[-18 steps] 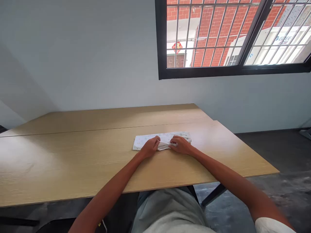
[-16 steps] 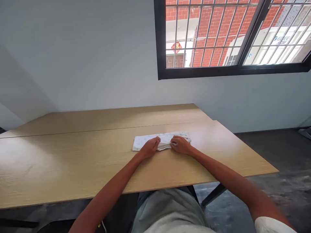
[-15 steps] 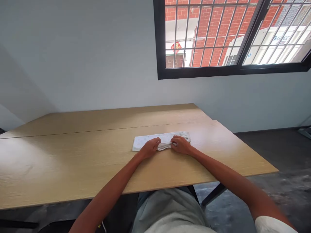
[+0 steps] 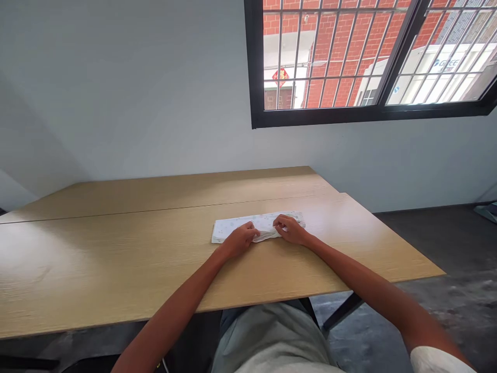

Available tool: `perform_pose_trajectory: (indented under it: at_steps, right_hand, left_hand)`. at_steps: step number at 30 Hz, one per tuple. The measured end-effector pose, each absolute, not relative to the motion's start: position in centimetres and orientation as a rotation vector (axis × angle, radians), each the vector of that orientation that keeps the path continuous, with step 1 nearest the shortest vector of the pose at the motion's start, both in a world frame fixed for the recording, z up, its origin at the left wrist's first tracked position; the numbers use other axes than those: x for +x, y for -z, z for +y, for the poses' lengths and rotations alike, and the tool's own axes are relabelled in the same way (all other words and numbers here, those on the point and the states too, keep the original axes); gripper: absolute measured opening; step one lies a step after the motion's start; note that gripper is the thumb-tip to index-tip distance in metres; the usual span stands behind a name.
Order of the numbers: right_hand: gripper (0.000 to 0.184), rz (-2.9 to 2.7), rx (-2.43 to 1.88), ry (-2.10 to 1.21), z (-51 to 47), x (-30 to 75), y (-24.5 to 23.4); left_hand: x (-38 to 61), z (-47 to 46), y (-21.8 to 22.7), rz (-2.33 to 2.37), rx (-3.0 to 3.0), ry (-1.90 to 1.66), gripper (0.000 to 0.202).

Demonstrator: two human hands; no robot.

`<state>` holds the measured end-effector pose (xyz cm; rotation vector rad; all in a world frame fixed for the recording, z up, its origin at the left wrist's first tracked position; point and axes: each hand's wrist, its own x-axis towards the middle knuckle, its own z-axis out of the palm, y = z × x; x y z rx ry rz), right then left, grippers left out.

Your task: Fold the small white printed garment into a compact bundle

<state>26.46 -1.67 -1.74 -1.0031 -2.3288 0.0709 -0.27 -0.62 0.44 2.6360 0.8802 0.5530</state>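
Observation:
A white cloth with a faint small print point(image 4: 227, 227) lies folded into a long narrow strip on the wooden table point(image 4: 116, 248). My left hand point(image 4: 240, 239) grips the strip's near edge just left of its middle. My right hand point(image 4: 290, 230) pinches the cloth just right of the middle, fingers curled over a bunched fold. The two hands sit close together, with a raised wrinkle of cloth between them.
The table is made of two joined wooden tops with a seam point(image 4: 163, 208) running left to right behind the cloth. A grey wall stands behind, with a black-framed barred window point(image 4: 349, 62) at upper right. Dark floor point(image 4: 446, 243) lies past the table's right edge.
Both hands stay on the cloth's middle. My right fingers have lifted and curled a little more over the fold; the cloth itself has hardly shifted.

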Motion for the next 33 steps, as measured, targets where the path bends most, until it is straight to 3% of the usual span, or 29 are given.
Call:
perform_pose_trajectory:
  at_steps: [11, 18, 33]
  right_hand:
    - [0.019, -2.624, -0.889, 0.192, -3.3, 24.4, 0.7]
    - [0.025, -2.627, -0.922, 0.222, -3.2, 24.6, 0.9]
    - [0.021, -2.569, -0.855, 0.232, -3.3, 25.1, 0.0]
  left_hand:
    - [-0.6, -1.2, -0.9, 0.878, 2.693, -0.548, 0.021]
    - [-0.9, -1.3, -0.9, 0.829, 2.724, -0.572, 0.02]
    - [-1.1, -1.1, -0.4, 0.7, 2.677, -0.579, 0.021]
